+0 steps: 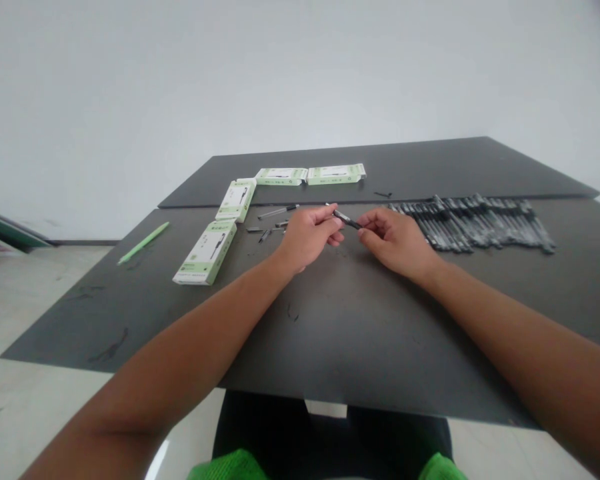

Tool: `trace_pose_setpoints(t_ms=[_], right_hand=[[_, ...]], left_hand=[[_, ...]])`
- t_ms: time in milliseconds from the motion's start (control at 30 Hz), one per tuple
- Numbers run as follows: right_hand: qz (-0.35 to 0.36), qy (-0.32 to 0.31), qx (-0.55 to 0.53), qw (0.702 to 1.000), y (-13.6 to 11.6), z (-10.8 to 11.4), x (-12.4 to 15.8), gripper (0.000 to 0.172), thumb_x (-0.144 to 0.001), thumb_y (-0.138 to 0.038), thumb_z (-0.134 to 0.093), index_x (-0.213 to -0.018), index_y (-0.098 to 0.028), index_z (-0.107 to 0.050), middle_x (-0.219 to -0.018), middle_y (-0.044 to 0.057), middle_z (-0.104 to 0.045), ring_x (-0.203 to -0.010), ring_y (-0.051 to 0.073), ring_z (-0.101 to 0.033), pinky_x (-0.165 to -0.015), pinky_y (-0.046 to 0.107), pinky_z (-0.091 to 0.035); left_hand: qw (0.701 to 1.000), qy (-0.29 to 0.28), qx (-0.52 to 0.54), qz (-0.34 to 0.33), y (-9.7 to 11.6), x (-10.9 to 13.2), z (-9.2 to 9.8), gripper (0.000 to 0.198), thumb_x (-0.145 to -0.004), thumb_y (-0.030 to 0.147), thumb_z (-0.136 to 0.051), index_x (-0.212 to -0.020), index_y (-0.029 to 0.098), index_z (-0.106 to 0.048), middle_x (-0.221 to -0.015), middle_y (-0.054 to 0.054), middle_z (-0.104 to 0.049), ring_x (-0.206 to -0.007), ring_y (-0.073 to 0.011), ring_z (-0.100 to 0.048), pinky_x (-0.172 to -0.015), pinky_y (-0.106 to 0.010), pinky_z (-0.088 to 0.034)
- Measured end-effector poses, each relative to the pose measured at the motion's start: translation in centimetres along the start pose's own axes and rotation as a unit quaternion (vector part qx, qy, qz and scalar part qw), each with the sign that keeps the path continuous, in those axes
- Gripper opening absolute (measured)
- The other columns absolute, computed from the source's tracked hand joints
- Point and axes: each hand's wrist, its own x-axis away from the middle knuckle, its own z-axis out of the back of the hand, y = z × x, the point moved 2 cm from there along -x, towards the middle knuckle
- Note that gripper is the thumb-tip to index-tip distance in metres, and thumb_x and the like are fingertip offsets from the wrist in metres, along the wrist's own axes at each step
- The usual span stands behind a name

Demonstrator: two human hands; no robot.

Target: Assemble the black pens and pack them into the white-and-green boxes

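Black pen (348,219) spans between the left hand (306,235) and right hand (399,241), each gripping one end.

A slim, mostly black pen (349,220) with a pale marking on its barrel slants above the surface (340,333), one end toward ten o'clock in the left hand (311,230), the other toward four o'clock at the right hand's (395,240) fingertips.
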Motion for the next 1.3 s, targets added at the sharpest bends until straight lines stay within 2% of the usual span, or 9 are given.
trace_pose_setpoints(t_ms=[67,167,300,533,700,1000,1300], right_hand=[[-0.003,0.019,-0.008,1.000,0.2,-0.1,0.0,0.017,-0.092,-0.034,-0.072,-0.104,-0.022,-0.071,-0.082,0.004,-0.075,-0.070,0.021,-0.066,-0.070,0.036,-0.050],[-0.003,0.028,-0.023,0.999,0.4,-0.2,0.0,0.020,-0.093,-0.034,-0.072,-0.109,-0.022,-0.069,-0.083,0.004,-0.075,-0.071,0.022,-0.066,-0.070,0.037,-0.049],[-0.008,0.038,-0.041,0.998,0.2,-0.1,0.0,0.021,-0.093,-0.034,-0.072,-0.110,-0.023,-0.066,-0.082,0.003,-0.074,-0.070,0.022,-0.066,-0.069,0.038,-0.049],[-0.019,0.051,-0.049,0.997,-0.1,0.0,0.0,0.020,-0.093,-0.033,-0.071,-0.109,-0.025,-0.063,-0.081,0.002,-0.074,-0.068,0.022,-0.066,-0.068,0.039,-0.048],[-0.013,0.055,-0.047,0.997,-0.2,0.0,0.1,0.021,-0.092,-0.032,-0.071,-0.110,-0.024,-0.062,-0.079,0.002,-0.073,-0.066,0.022,-0.063,-0.067,0.039,-0.047],[0.001,0.058,-0.040,0.998,0.3,0.0,0.1,0.025,-0.093,-0.032,-0.072,-0.115,-0.025,-0.062,-0.082,0.002,-0.074,-0.069,0.023,-0.066,-0.069,0.040,-0.048],[0.004,0.059,-0.032,0.998,0.4,0.0,0.2,0.026,-0.095,-0.034,-0.072,-0.117,-0.025,-0.061,-0.082,0.002,-0.073,-0.068,0.023,-0.065,-0.070,0.041,-0.049]], left_hand=[[0.999,-0.019,-0.024,-0.009,0.0,0.1,-0.1,0.066,-0.094,0.014,-0.076,-0.159,0.012,-0.066,-0.101,-0.006,-0.083,-0.070,-0.0118,-0.073,-0.067,-0.026,-0.060],[0.996,-0.047,-0.072,-0.014,0.2,0.3,0.0,0.085,-0.089,0.011,-0.075,-0.171,0.015,-0.053,-0.094,-0.002,-0.082,-0.063,-0.0102,-0.067,-0.061,-0.024,-0.054],[0.990,-0.075,-0.116,-0.020,0.9,0.9,0.0,0.099,-0.085,0.009,-0.073,-0.179,0.018,-0.042,-0.081,0.001,-0.080,-0.055,-0.0095,-0.058,-0.058,-0.024,-0.047],[0.989,-0.102,-0.104,-0.008,1.4,1.5,-0.6,0.116,-0.073,0.006,-0.076,-0.181,0.021,-0.036,-0.074,0.002,-0.079,-0.056,-0.0124,-0.060,-0.058,-0.024,-0.043],[0.986,-0.128,-0.110,-0.016,1.6,1.6,-0.8,0.121,-0.075,0.006,-0.073,-0.185,0.020,-0.023,-0.070,0.003,-0.077,-0.059,-0.0142,-0.066,-0.059,-0.024,-0.044],[0.988,-0.124,-0.089,-0.002,1.5,1.8,-0.8,0.120,-0.074,0.007,-0.076,-0.183,0.023,-0.030,-0.071,0.003,-0.077,-0.054,-0.0127,-0.062,-0.055,-0.024,-0.041],[0.984,-0.129,-0.127,-0.011,1.8,1.8,-1.0,0.117,-0.077,0.009,-0.071,-0.184,0.020,-0.025,-0.069,0.003,-0.075,-0.054,-0.0140,-0.062,-0.054,-0.025,-0.039]])
